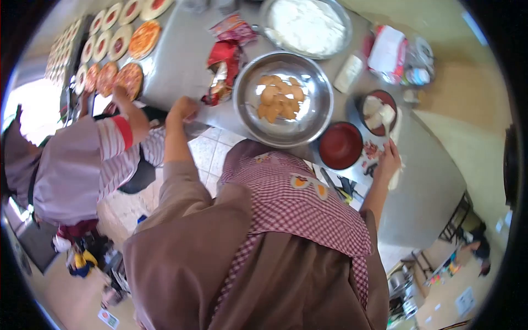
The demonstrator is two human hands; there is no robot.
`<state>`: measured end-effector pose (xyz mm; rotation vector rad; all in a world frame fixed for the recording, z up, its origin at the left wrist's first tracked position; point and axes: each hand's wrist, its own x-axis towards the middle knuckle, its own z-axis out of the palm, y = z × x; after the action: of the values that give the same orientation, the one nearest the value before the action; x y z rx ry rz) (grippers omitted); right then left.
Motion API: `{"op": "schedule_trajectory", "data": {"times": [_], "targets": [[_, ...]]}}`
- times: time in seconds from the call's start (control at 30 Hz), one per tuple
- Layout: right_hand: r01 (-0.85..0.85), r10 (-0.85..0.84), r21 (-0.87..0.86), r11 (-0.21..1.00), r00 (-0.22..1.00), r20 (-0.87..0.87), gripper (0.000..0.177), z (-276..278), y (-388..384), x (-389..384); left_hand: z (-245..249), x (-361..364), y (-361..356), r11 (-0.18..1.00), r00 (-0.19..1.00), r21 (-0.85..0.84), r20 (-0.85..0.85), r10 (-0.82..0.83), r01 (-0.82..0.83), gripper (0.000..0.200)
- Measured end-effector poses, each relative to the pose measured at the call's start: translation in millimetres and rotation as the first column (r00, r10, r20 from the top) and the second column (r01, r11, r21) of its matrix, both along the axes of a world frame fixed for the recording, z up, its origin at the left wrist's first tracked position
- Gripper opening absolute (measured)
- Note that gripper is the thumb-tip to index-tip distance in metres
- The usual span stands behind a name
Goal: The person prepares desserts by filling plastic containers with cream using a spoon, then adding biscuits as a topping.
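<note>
The spoon (387, 117) lay straight out from the right hand (390, 158), its long axis running away from the wearer's body, with the handle at the fingers and the pale head inside the dark bowl (387, 97) of white stuff. The two hands were well apart: the right was closed around the handle, while the left (187, 108) was at the near edge of the counter (423, 179), beside the red packet (223, 63); whether its fingers gripped anything could not be told. The right hand was therefore much the nearer to both spoon and bowl. Between the hands stood the large steel bowl (246, 82) with brown pieces in it, and the red-lined bowl (341, 146), which sat just left of the right hand and nearer the wearer than the dark bowl.
</note>
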<state>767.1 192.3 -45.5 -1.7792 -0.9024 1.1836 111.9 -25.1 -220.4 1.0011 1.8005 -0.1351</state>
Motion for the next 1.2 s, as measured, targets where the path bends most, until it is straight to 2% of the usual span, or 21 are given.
{"op": "schedule_trajectory", "data": {"times": [0.07,0.1,0.13,0.17,0.2,0.23,0.27,0.3,0.33,0.37,0.43,0.5,0.53,0.57,0.63,0.7,0.77,0.9,0.97,1.07,1.2], "targets": [[0.041,-0.041,0.007,0.999,0.998,-0.05,0.034,1,0,-5,14,-1,-8,0.978,0.954,0.201,-0.279,0.111,-0.055,0.024],[0.02,-0.019,0.01,1.0,0.999,-0.037,0.033,6,-2,-8,26,-6,-9,0.932,0.877,0.312,-0.48,-0.013,0.184,0.022],[-0.005,0.005,0.015,1.0,1.0,-0.028,0.032,11,-3,-11,87,15,19,0.817,0.8,0.244,-0.189,0.569,-0.523,0.024],[0.0,0.0,-0.002,1.0,0.999,-0.041,0.033,13,-3,-11,75,-15,6,0.834,0.816,0.548,-0.456,0.355,-0.057,0.026],[0.001,-0.002,-0.021,1.0,0.998,-0.057,0.033,15,-3,-10,81,-52,3,0.857,0.656,0.287,-0.75,-0.077,0.429,0.033],[0.017,-0.018,-0.013,1.0,0.998,-0.057,0.032,16,-3,-13,130,-12,31,0.664,0.638,0.746,-0.484,0.599,-0.058,0.042],[0.029,-0.03,-0.005,1.0,0.998,-0.062,0.031,17,-1,-14,160,-33,50,0.769,0.729,0.614,-0.445,0.521,-0.176,0.045],[0.014,-0.014,0.034,0.999,1.0,-0.013,0.028,9,0,-8,208,19,72,0.28,0.621,0.747,0.22,0.752,-0.603,0.042],[0.026,-0.026,0.04,0.999,1.0,-0.008,0.028,9,0,-7,198,0,69,0.276,0.821,0.829,0.326,0.469,-0.487,0.038],[0.026,-0.024,0.061,0.998,0.999,-0.04,0.026,10,0,-8,262,68,103,0.239,0.779,0.847,0.277,0.563,-0.475,0.038],[0.033,-0.027,0.087,0.996,0.997,-0.077,0.024,11,-2,-6,281,98,132,0.23,0.735,0.71,0.572,0.364,-0.666,0.038],[0.039,-0.034,0.104,0.994,0.998,-0.053,0.023,10,-4,-2,269,125,161,0.329,0.391,0.343,0.916,0.09,-0.88,0.037],[0.041,-0.037,0.113,0.993,0.999,-0.039,0.023,11,-5,-1,271,157,175,0.411,0.437,0.346,0.887,0.15,-0.844,0.036],[0.047,-0.042,0.119,0.992,0.998,-0.039,0.023,13,-6,0,253,177,190,0.486,0.11,0.113,0.993,-0.034,-0.867,0.034],[0.09,-0.086,0.167,0.982,0.996,-0.032,0.027,21,-8,-1,242,243,210,0.583,-0.168,-0.166,0.985,0.051,-0.795,0.031],[0.1,-0.094,0.201,0.974,0.995,-0.038,0.025,33,-10,0,219,292,226,0.705,-0.182,-0.208,0.977,0.113,-0.678,0.028],[0.11,-0.103,0.232,0.966,0.994,-0.043,0.023,51,-15,0,215,337,231,0.702,-0.264,-0.394,0.919,0.292,-0.593,0.026],[0.11,-0.105,0.27,0.957,0.994,-0.033,0.023,103,-26,-14,193,397,243,0.712,-0.261,-0.442,0.897,0.357,-0.545,0.04],[0.128,-0.121,0.286,0.949,0.992,-0.042,0.022,116,-31,-19,203,418,244,0.593,-0.193,-0.491,0.848,0.494,-0.638,0.08],[0.099,-0.085,0.316,0.944,0.995,-0.057,0.021,126,-36,-24,193,436,244,0.672,-0.35,-0.484,0.874,0.338,-0.56,0.097],[-0.033,-0.021,0.397,0.917,0.991,0.131,0.02,123,-43,-39,191,462,239,0.722,-0.369,-0.431,0.893,0.256,-0.542,0.077]]}}
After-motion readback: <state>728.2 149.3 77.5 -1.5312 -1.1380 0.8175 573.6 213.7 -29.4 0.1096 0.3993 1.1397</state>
